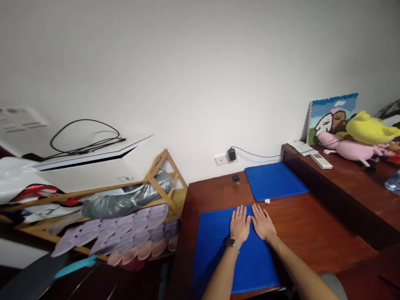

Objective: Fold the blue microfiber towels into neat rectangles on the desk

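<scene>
A large blue mat (215, 246) lies flat on the brown wooden desk (312, 233). My left hand (240, 224) rests palm down on it, fingers stretched out, with a watch (231, 242) on the wrist. Close beside it, my right hand (262, 221) also lies flat, fingers extended, at the mat's upper right edge. Neither hand holds anything. A second blue mat (275, 181), with a small white tag (267, 201) at its near edge, is just beyond my hands.
Along the right runs a raised ledge (353, 183) with a remote control (321, 161), plush toys (346, 148) and a picture (333, 118). A black plug (231, 154) sits in the wall socket. To the left stands a wooden rack (175, 200) with many slippers (125, 227).
</scene>
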`<state>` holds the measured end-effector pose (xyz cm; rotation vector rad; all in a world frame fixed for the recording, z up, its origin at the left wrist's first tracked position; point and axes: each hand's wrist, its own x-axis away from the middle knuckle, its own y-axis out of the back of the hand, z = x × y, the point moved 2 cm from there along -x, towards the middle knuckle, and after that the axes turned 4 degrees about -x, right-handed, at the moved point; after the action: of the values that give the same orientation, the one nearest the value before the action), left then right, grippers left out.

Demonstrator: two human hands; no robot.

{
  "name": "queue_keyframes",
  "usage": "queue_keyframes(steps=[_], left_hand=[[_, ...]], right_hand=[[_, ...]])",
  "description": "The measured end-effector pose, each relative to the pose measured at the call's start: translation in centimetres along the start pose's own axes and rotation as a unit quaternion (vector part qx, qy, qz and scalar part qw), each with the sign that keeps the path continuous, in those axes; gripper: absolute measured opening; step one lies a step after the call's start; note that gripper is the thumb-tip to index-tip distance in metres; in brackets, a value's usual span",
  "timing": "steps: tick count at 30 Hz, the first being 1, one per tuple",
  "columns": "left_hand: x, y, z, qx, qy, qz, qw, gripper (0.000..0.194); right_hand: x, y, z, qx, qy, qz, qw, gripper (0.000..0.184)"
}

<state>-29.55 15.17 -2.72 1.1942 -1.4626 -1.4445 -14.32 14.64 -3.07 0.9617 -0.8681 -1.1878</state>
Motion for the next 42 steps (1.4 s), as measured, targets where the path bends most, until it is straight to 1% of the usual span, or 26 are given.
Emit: queue_keyframes(steps=[2, 4, 6, 8, 10, 12, 16, 20, 22, 23, 25, 28, 30, 31, 32, 33, 34, 35, 36, 37, 40, 42], left_hand=[[1.4, 0.3, 4.2, -0.025, 0.046, 0.005, 0.999, 0.061], [3.0, 1.3, 9.1, -0.048, 0.091, 0.016, 0.995, 0.061], [4.6, 2.3, 13.4, -0.059, 0.116, 0.018, 0.991, 0.061], [5.7, 3.0, 16.4, -0.057, 0.122, 0.015, 0.991, 0.061], [6.5, 3.1, 17.7, -0.05, 0.127, 0.011, 0.991, 0.062], [6.8, 2.8, 17.7, -0.044, 0.135, 0.008, 0.99, 0.062], [7.3, 2.4, 16.6, -0.038, 0.149, -0.002, 0.988, 0.063], [7.8, 3.1, 16.3, -0.04, 0.154, -0.007, 0.987, 0.063], [7.7, 3.7, 15.5, -0.041, 0.148, -0.017, 0.988, 0.063], [7.4, 3.9, 14.6, -0.037, 0.137, -0.023, 0.99, 0.062], [6.5, 4.1, 11.7, -0.02, 0.094, -0.035, 0.995, 0.062], [4.3, 3.1, 5.4, 0.021, 0.02, -0.043, 0.999, 0.062], [2.6, 1.9, 1.5, 0.043, 0.0, -0.041, 0.998, 0.062], [1.9, 1.2, 0.1, 0.05, -0.001, -0.037, 0.998, 0.062], [1.4, 0.5, -0.8, 0.052, 0.001, -0.033, 0.998, 0.062], [1.0, 0.0, -1.1, 0.051, 0.004, -0.029, 0.998, 0.061], [1.0, -0.4, -0.7, 0.046, 0.008, -0.028, 0.999, 0.06], [1.3, -0.5, 0.3, 0.039, 0.013, -0.03, 0.999, 0.06], [1.8, -0.4, 1.9, 0.028, 0.021, -0.033, 0.999, 0.06], [2.6, -0.2, 4.0, 0.015, 0.036, -0.036, 0.999, 0.06], [5.8, 1.1, 11.6, -0.033, 0.102, -0.032, 0.994, 0.061], [7.8, 1.8, 15.8, -0.047, 0.128, -0.025, 0.99, 0.062]], right_hand=[[-0.1, -0.2, -0.1, -0.001, -0.002, -0.004, 1.0, 0.068], [-0.2, -0.4, -0.2, 0.005, -0.003, -0.005, 1.0, 0.069], [-0.2, -0.6, -0.3, 0.012, -0.004, 0.0, 1.0, 0.069], [-0.3, -0.8, -0.4, 0.018, -0.007, 0.003, 1.0, 0.069], [-0.5, -1.0, -0.5, 0.026, -0.008, 0.007, 1.0, 0.069], [-0.7, -1.0, -0.7, 0.036, -0.002, 0.01, 0.999, 0.069], [-1.3, -0.3, -1.2, 0.054, 0.017, 0.023, 0.998, 0.067], [-1.7, 0.8, -0.7, 0.061, 0.017, 0.055, 0.996, 0.068], [-1.7, 1.1, 0.1, 0.054, 0.012, 0.045, 0.997, 0.068], [-1.6, 1.0, 0.5, 0.047, 0.01, 0.034, 0.998, 0.069], [-1.4, 0.7, 1.3, 0.034, 0.01, 0.015, 0.999, 0.07], [-1.2, -0.5, 1.6, 0.029, 0.009, 0.009, 0.999, 0.07], [-1.2, -1.3, 1.2, 0.029, 0.016, 0.007, 0.999, 0.069], [-1.3, -1.7, 0.9, 0.027, 0.022, 0.006, 0.999, 0.069], [-1.4, -1.9, 0.7, 0.024, 0.029, 0.004, 0.999, 0.069], [-1.5, -2.0, 0.6, 0.02, 0.033, 0.002, 0.999, 0.068], [-1.6, -2.1, 0.5, 0.016, 0.034, -0.002, 0.999, 0.068], [-1.7, -2.1, 0.5, 0.012, 0.031, -0.006, 0.999, 0.068], [-1.7, -2.0, 0.6, 0.007, 0.026, -0.009, 1.0, 0.068], [-1.7, -2.0, 0.7, 0.003, 0.021, -0.01, 1.0, 0.068], [-1.5, -1.7, 1.0, -0.005, 0.014, -0.007, 1.0, 0.069], [-1.4, -1.4, 1.1, -0.005, 0.012, -0.006, 1.0, 0.069]])
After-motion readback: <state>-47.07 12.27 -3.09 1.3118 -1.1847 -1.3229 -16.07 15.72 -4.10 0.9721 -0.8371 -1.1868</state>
